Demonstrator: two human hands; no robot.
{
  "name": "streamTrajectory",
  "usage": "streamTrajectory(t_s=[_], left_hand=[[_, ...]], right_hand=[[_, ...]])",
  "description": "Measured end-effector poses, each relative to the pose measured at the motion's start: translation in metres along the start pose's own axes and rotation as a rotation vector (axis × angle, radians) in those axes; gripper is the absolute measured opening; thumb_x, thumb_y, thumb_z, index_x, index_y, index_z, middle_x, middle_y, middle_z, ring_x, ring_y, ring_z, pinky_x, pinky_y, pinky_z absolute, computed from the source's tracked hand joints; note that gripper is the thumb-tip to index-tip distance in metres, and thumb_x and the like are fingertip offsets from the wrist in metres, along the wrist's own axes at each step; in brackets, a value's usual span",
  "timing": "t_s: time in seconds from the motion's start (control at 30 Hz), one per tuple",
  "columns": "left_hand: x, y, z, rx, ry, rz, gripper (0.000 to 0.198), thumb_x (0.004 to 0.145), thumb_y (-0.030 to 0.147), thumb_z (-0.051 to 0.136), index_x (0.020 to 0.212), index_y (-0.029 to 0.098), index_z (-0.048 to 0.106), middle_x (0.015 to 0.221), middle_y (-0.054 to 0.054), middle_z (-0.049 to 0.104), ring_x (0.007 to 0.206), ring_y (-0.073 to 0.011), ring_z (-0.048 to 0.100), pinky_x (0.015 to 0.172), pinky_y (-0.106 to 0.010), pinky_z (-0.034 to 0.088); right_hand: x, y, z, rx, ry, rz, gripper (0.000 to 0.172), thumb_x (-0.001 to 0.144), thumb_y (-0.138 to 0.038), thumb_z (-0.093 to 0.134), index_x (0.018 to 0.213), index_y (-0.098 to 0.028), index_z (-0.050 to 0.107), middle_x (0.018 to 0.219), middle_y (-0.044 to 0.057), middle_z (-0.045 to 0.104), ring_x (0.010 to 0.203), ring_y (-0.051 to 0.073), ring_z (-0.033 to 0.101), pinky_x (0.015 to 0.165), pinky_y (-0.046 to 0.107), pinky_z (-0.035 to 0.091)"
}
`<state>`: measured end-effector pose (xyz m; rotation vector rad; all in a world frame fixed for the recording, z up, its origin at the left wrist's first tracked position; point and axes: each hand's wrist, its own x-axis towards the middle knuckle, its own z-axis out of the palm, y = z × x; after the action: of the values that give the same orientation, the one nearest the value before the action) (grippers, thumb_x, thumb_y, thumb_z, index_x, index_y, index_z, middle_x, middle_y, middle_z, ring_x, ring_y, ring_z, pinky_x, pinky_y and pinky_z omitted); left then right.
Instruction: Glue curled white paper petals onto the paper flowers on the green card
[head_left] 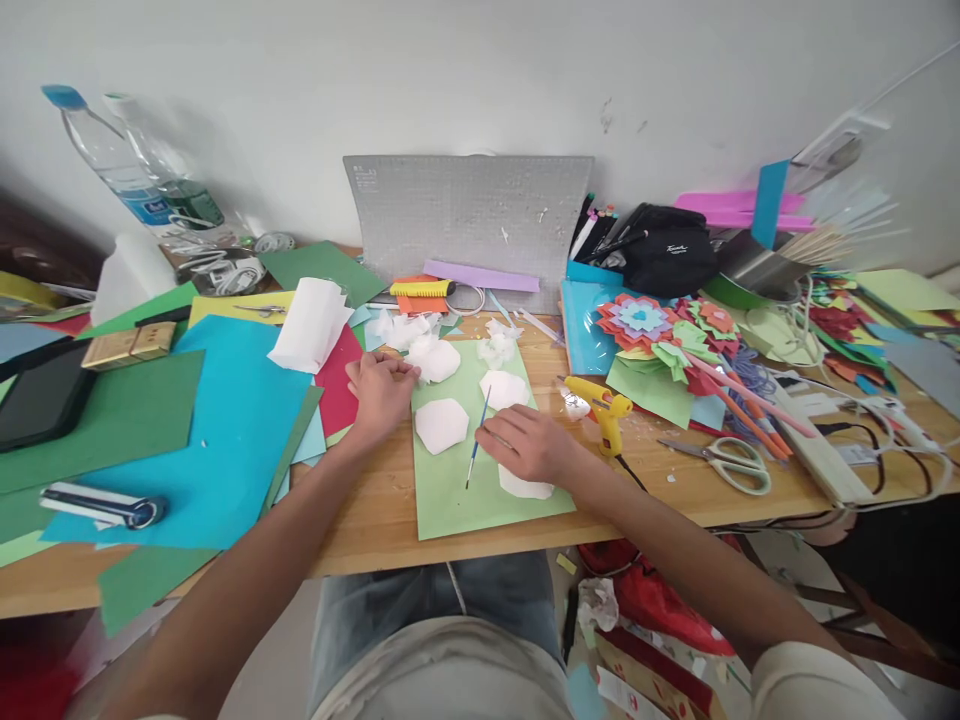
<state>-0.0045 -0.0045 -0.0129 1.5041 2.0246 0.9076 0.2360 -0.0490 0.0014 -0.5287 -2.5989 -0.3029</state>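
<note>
My right hand (529, 443) is closed on a thin blue paintbrush (474, 455), its dark tip pointing down towards the light green sheet (442, 500). White paper pieces lie on that sheet: one (441, 426) left of the brush, another (504, 390) just beyond my right hand, and a third (525, 482) partly under it. My left hand (381, 390) is at the sheet's left edge, fingers bent together, their tips at the edge of a white tissue piece (435, 358). Whether they pinch it is hidden. Crumpled white tissue (499, 345) sits at the sheet's far edge.
A yellow glue gun (604, 408) and scissors (724, 460) lie to the right, near paper flowers (641, 318). Blue paper (240, 430), a tissue roll (309, 325) and a stapler (105, 505) are on the left. A grey cutting mat (472, 215) leans against the wall.
</note>
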Motion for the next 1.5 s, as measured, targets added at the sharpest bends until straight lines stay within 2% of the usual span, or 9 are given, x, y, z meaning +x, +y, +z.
streamTrajectory(t_s=[0.1, 0.2, 0.27, 0.33, 0.53, 0.83, 1.23, 1.5], left_hand=[[-0.002, 0.000, 0.000, 0.000, 0.005, -0.007, 0.016, 0.081, 0.036, 0.063, 0.079, 0.022, 0.069, 0.117, -0.010, 0.055, 0.121, -0.0336, 0.037, 0.100, -0.050, 0.033], [-0.003, 0.001, 0.001, 0.020, 0.015, -0.001, 0.016, 0.081, 0.036, 0.063, 0.078, 0.022, 0.068, 0.118, -0.011, 0.056, 0.121, -0.0341, 0.037, 0.100, -0.050, 0.033], [-0.003, 0.001, 0.001, 0.036, 0.026, 0.003, 0.016, 0.081, 0.036, 0.062, 0.078, 0.022, 0.068, 0.118, -0.011, 0.056, 0.121, -0.0344, 0.037, 0.098, -0.050, 0.033], [-0.004, 0.002, 0.002, 0.046, 0.029, 0.006, 0.017, 0.081, 0.036, 0.061, 0.078, 0.021, 0.068, 0.118, -0.012, 0.056, 0.121, -0.0346, 0.037, 0.097, -0.050, 0.034], [-0.005, 0.002, 0.004, 0.053, 0.021, 0.016, 0.019, 0.082, 0.038, 0.060, 0.077, 0.021, 0.068, 0.120, -0.012, 0.056, 0.121, -0.0350, 0.037, 0.097, -0.050, 0.033], [-0.004, 0.002, 0.005, 0.065, 0.024, 0.007, 0.020, 0.081, 0.039, 0.060, 0.077, 0.022, 0.068, 0.120, -0.012, 0.056, 0.120, -0.0360, 0.037, 0.096, -0.050, 0.033], [-0.006, 0.003, 0.003, 0.076, -0.001, 0.010, 0.020, 0.081, 0.041, 0.061, 0.082, 0.024, 0.072, 0.118, -0.011, 0.056, 0.120, -0.0359, 0.037, 0.096, -0.050, 0.033], [-0.006, 0.000, 0.004, 0.115, 0.003, 0.023, 0.022, 0.082, 0.042, 0.060, 0.084, 0.024, 0.073, 0.118, -0.010, 0.057, 0.119, -0.0355, 0.039, 0.093, -0.049, 0.036]], right_hand=[[0.014, 0.000, 0.001, 0.118, 0.185, 0.285, 0.015, 0.090, -0.016, 0.049, 0.088, -0.023, 0.062, 0.078, 0.004, 0.068, 0.071, 0.017, 0.061, 0.065, 0.031, 0.048], [0.040, -0.002, 0.007, 0.315, 0.368, 0.613, 0.013, 0.090, -0.023, 0.049, 0.088, -0.024, 0.062, 0.080, 0.003, 0.069, 0.072, 0.016, 0.065, 0.069, 0.030, 0.053], [0.057, -0.002, 0.013, 0.455, 0.426, 0.753, 0.014, 0.089, -0.026, 0.049, 0.088, -0.023, 0.062, 0.081, 0.003, 0.070, 0.073, 0.015, 0.067, 0.070, 0.028, 0.055], [0.068, -0.001, 0.019, 0.565, 0.447, 0.815, 0.014, 0.088, -0.027, 0.050, 0.087, -0.022, 0.063, 0.081, 0.002, 0.070, 0.072, 0.015, 0.068, 0.069, 0.026, 0.057], [0.071, 0.003, 0.033, 0.618, 0.435, 0.827, 0.012, 0.085, -0.027, 0.053, 0.083, -0.021, 0.064, 0.079, 0.001, 0.069, 0.071, 0.015, 0.069, 0.070, 0.026, 0.058], [0.070, 0.005, 0.041, 0.619, 0.404, 0.839, 0.012, 0.084, -0.027, 0.052, 0.084, -0.022, 0.063, 0.079, 0.001, 0.070, 0.070, 0.015, 0.069, 0.071, 0.026, 0.057], [0.068, 0.005, 0.044, 0.588, 0.402, 0.839, 0.012, 0.084, -0.025, 0.052, 0.086, -0.022, 0.063, 0.080, 0.002, 0.069, 0.071, 0.015, 0.068, 0.072, 0.026, 0.056], [0.069, 0.003, 0.043, 0.543, 0.455, 0.759, 0.012, 0.085, -0.023, 0.051, 0.085, -0.021, 0.063, 0.079, 0.001, 0.069, 0.068, 0.013, 0.066, 0.070, 0.024, 0.055]])
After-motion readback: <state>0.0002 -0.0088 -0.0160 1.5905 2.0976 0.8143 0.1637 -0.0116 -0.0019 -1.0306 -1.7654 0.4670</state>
